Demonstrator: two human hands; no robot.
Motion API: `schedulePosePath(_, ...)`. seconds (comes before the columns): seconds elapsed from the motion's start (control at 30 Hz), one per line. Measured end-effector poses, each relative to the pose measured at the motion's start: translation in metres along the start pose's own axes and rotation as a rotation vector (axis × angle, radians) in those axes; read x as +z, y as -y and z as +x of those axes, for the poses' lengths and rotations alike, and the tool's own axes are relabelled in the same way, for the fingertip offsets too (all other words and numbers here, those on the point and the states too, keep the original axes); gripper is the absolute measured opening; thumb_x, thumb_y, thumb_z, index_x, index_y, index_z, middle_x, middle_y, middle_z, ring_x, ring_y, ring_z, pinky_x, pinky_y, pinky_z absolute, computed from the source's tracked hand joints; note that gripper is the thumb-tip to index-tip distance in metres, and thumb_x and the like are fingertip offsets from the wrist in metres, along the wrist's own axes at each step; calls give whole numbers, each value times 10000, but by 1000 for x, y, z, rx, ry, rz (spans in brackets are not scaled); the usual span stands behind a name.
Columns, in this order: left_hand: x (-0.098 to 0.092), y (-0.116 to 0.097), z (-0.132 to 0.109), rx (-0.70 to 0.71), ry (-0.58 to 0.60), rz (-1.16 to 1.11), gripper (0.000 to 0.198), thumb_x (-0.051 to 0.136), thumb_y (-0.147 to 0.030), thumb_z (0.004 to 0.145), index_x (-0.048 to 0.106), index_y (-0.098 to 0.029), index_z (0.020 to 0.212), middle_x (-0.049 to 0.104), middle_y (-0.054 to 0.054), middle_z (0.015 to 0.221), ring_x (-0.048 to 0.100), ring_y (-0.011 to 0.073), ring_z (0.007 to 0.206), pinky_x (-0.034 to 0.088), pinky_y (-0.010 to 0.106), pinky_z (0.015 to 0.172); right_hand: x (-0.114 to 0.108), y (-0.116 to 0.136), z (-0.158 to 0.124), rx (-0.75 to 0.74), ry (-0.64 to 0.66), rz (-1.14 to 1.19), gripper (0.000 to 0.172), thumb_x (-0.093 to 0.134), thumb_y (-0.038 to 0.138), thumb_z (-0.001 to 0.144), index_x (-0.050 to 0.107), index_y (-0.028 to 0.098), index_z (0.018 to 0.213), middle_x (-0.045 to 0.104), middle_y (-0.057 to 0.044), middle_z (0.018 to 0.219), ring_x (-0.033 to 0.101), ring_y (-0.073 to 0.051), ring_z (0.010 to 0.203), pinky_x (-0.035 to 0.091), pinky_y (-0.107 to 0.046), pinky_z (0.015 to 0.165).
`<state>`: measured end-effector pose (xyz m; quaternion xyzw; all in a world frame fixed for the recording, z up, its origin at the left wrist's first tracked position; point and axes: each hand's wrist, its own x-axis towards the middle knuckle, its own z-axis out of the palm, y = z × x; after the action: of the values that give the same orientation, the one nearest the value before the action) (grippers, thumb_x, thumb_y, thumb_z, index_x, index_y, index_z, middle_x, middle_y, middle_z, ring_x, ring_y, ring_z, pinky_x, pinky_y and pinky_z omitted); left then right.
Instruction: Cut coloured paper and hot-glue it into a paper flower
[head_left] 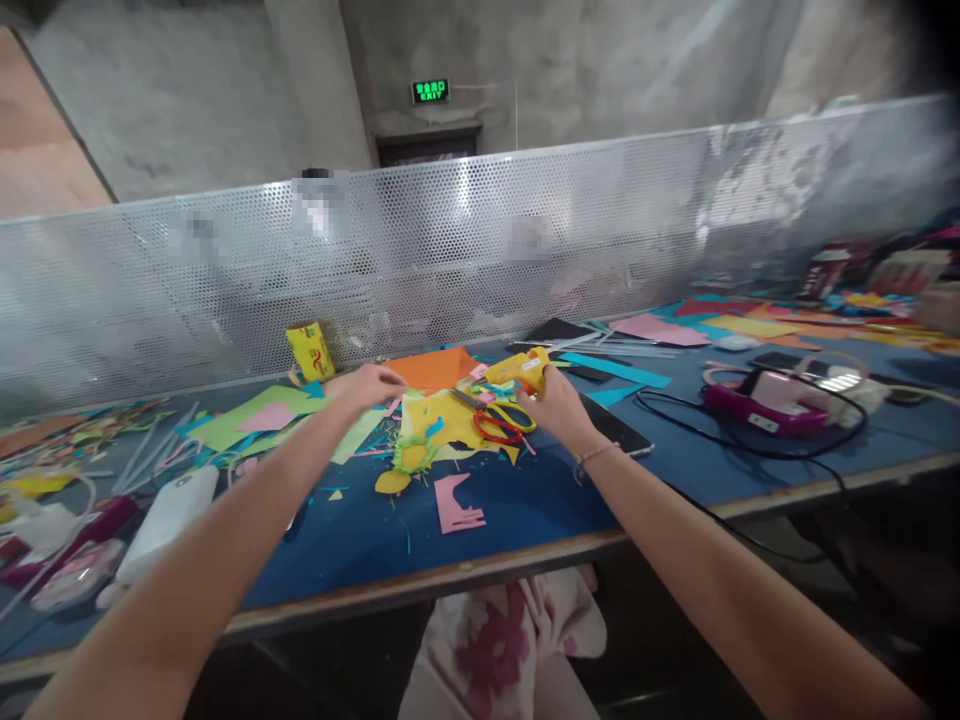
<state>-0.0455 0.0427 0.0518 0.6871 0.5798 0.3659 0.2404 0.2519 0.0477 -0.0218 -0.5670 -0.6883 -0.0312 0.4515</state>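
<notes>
My right hand (553, 398) is wrapped around a yellow glue gun (525, 370) with a white label, its narrower end pointing left. My left hand (375, 385) reaches over the paper scraps with its fingertips drawn together; whether something small is between them is hidden. Between the hands, scissors (501, 422) with red and yellow handles lie on a yellow paper piece (442, 415). In front of these sits a green-edged paper shape (412, 456) with a yellow middle. Nearer me lies a cut pink piece (456, 505). An orange sheet (431, 368) is behind.
A perforated metal screen (450, 250) runs along the table's back. A yellow packet (310, 350) stands before it. Left are green paper (262, 420) and a white phone-like object (171, 515). Right are a dark tablet-like slab (616, 424), black cable (679, 435) and purple holder (765, 405).
</notes>
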Motion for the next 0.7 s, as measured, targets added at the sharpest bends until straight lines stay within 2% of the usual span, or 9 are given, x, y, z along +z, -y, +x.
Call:
schedulePosePath(0.03,17,-5,-13,-67,101,-89,109,659,-214,586,653,-149,673,649,69,690,577,169,641,485,315,633,0,0,-1,-41,16,-7,332,488,424,721,432,161,916,582,-148,885,566,-287,863,437,-372,716)
schedulePosePath(0.1,45,-13,-38,-122,174,-192,115,655,-216,608,651,-140,694,647,65,715,575,145,639,484,285,618,1,1,-5,-130,66,-28,356,493,421,722,438,151,947,582,-143,893,569,-282,850,438,-367,713)
schedulePosePath(0.2,67,-17,-58,-189,167,-254,122,645,-199,633,643,-111,718,635,59,709,568,127,630,474,267,617,0,1,-9,-235,162,-84,352,485,398,736,443,139,970,583,-132,894,572,-265,828,439,-353,704)
schedulePosePath(0.4,72,-9,-59,-206,152,-337,89,646,-167,661,616,-97,706,623,51,670,589,130,637,473,275,647,0,3,-10,-413,323,-232,271,466,374,785,455,134,911,576,-119,854,572,-230,783,428,-309,665)
schedulePosePath(0.5,74,-11,-60,-220,154,-418,55,632,-127,682,594,-99,654,607,34,609,594,117,604,476,275,677,4,1,-10,-464,306,-292,258,454,371,808,459,132,906,575,-115,845,572,-225,770,418,-301,653)
schedulePosePath(0.7,72,-18,-65,-213,141,-381,53,622,-100,691,629,-104,639,613,26,564,594,117,570,476,265,665,6,0,-10,-523,275,-308,248,439,374,836,460,139,915,573,-108,853,569,-207,773,403,-280,627)
